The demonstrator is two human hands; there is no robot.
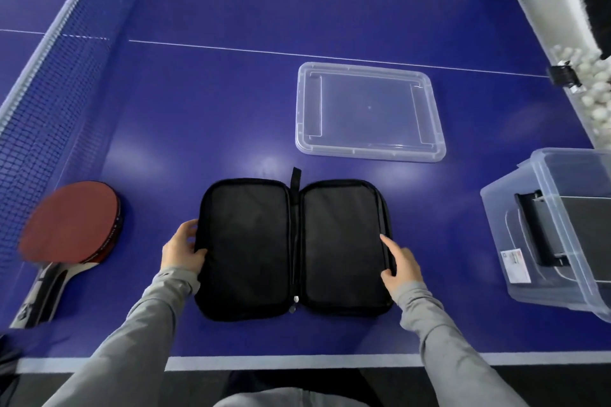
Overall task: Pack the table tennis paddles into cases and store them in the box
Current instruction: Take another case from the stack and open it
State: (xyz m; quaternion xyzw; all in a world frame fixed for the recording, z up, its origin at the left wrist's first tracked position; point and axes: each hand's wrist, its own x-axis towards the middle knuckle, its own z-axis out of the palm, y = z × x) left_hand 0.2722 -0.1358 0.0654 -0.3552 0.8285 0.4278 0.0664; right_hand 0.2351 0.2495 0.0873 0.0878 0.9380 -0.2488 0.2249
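Observation:
A black paddle case [294, 248] lies unzipped and spread flat on the blue table, both halves empty. My left hand [182, 249] grips the case's left edge, fingers curled round the rim. My right hand [398, 261] holds the right edge, with the index finger stretched along the rim and the thumb under it. A red-faced paddle [71, 223] lies at the left, stacked on another paddle, handles pointing towards me. At the right edge stands a clear plastic box [542, 235] with a dark case inside.
The box's clear lid [368, 111] lies flat beyond the case. The net [36, 129] runs along the left side. A tray of several white balls [595, 89] sits off the table's right edge, near a black clamp [562, 74].

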